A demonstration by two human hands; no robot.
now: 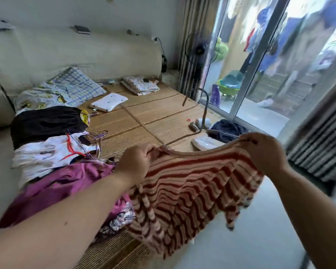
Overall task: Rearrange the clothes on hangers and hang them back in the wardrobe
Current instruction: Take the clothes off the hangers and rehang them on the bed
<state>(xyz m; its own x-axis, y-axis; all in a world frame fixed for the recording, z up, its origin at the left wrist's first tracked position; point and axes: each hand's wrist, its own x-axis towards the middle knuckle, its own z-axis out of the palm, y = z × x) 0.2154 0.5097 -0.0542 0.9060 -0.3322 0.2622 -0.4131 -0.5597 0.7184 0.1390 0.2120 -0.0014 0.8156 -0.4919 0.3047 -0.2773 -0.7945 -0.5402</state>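
Observation:
A red-and-cream striped knit top (192,191) hangs spread between my two hands above the bed's near edge. My left hand (136,162) pinches its top edge on the left, and my right hand (264,152) grips the top edge on the right. To the left on the bed lies a pile of clothes: a purple garment (62,183), a white garment with red trim (47,156) and a black one (45,123). Thin wire hangers (97,136) stick out of that pile. No wardrobe is in view.
The bed carries a woven mat (149,113), pillows (74,88) and a small white cushion (109,101). A dark garment (227,129) and a wrapped white packet (204,142) lie near the right bed edge. A standing fan (200,47) and a glass sliding door (260,55) are to the right.

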